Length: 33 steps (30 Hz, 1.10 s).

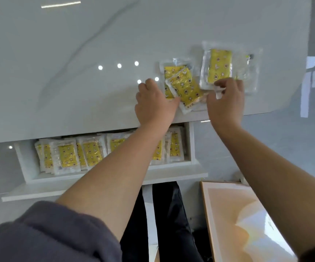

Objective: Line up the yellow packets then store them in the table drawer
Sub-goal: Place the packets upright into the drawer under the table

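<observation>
On the white desk [77, 72], near its front edge, lies a small pile of yellow packets [171, 71], the top packet [186, 88] tilted across the others. Just to the right, a further packet in clear wrapping [220, 66] lies nearly straight. The left hand [154, 103] rests against the left side of the pile, its thumb touching the tilted packet. Its fingers are bent down out of sight, so whether they grip anything cannot be told. The right hand [226, 103] pinches the near edge of the clear-wrapped packet with curled fingers [221, 83]. Below the desk edge the drawer [28, 163] stands open, with a row of stored packets [68, 154] standing side by side in it.
</observation>
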Motion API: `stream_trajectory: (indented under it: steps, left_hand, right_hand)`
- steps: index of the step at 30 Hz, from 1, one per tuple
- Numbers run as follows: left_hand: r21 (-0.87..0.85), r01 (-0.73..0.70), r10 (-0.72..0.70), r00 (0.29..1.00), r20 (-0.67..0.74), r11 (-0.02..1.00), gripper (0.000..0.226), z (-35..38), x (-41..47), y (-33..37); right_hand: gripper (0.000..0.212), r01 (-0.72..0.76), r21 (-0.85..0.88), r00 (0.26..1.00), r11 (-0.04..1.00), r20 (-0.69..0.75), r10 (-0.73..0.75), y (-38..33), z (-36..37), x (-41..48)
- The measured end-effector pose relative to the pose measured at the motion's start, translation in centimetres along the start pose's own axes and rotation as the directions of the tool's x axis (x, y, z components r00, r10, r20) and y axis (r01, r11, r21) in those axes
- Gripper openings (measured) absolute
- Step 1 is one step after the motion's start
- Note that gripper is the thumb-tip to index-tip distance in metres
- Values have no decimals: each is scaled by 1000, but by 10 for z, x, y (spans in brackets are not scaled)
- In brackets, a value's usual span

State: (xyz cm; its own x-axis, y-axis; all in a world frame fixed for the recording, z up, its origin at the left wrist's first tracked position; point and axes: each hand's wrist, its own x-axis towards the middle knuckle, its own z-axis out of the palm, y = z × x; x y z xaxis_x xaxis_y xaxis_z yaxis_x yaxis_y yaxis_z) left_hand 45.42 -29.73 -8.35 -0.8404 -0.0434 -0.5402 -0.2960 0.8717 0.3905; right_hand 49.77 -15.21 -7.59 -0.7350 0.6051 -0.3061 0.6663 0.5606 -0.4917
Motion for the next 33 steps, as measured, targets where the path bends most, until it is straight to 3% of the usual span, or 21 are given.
stream_trajectory:
  steps: [2,5,9,13,18,23,33]
  left_hand:
    - [70,43,-42,999,-19,997,79,9,10,18]
    - [104,126,-122,992,-39,987,85,16,20,37]
    - [-6,227,-227,973,-49,974,82,17,26,46]
    - [-135,150,-164,981,-103,980,73,18,25,51]
    - [-191,163,-185,977,-103,968,80,17,26,55]
    - [-362,235,-261,965,-24,902,79,9,30,55]
    - [-483,350,-345,933,103,803,52,9,42,47]
  right_hand:
    - [30,-106,-29,993,994,-64,104,2,-9,24]
    - [43,-189,-84,982,978,-37,187,1,-15,49]
    - [60,-98,-250,995,963,-17,97,-5,-15,67]
    - [76,19,-372,999,928,50,-1,-14,-15,85]
    - [91,-28,-431,984,902,148,101,-23,-17,103]
    - [84,-71,-329,982,942,142,123,-29,-21,101]
    - [70,-223,132,966,966,163,200,-20,-30,88]
